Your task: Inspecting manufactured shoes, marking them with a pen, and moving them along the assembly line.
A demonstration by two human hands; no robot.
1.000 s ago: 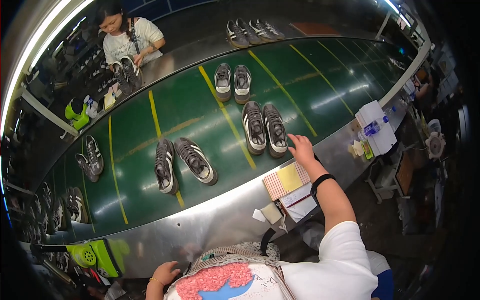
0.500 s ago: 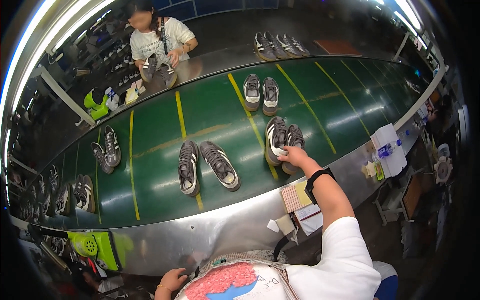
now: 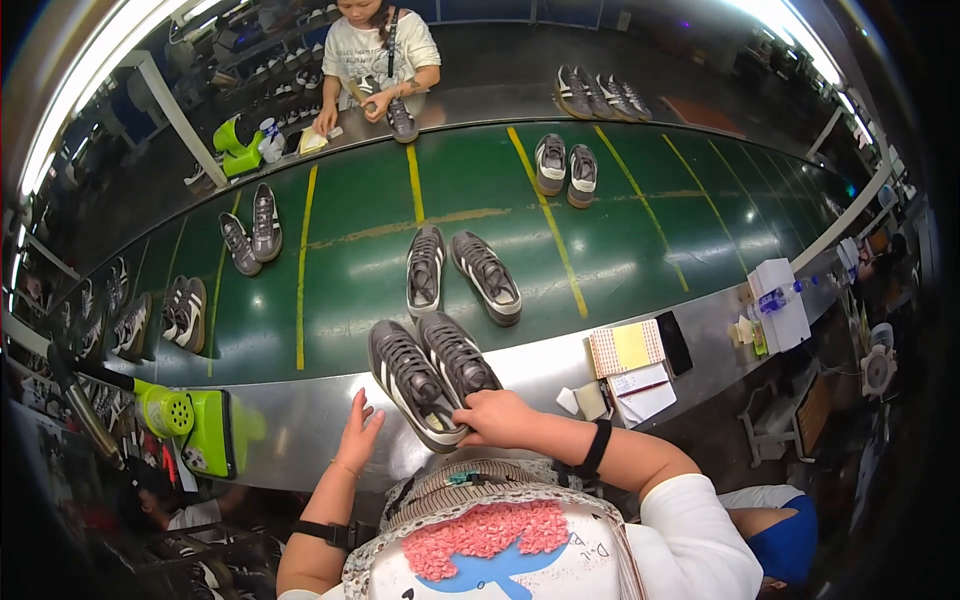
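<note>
A: State?
B: Right grip (image 3: 497, 418) clamped on the heels of one grey pair (image 3: 405, 375), over the near edge of the steel worktop (image 3: 310, 425). Left grip (image 3: 360, 432): fingers apart, holding nothing, just beside the pair. Can't tell if the soles touch metal.
A: Failure modes?
B: Heel-only, one-handed hold. Toes could sag or twist; likeliest loss is one shoe slipping, since one grip spans two heels. Toes also sit close to the next pair (image 3: 490, 280) on the green belt (image 3: 350, 290), so a forward swing could knock it. Lesser risk: right forearm sweeping the yellow notepad (image 3: 632, 345), pen (image 3: 640, 388) and phone (image 3: 676, 345).
A: Counts?
B: Held: two shoes. Belt: four clear pairs, so eight; more at far left, too small to count. Far-ledge shoes (image 3: 575, 92): four. Lime-green dispensers (image 3: 208, 430): two, one each side. Notepad, pen, phone: one each. Co-worker (image 3: 380, 60) opposite: one, hand on a shoe.
</note>
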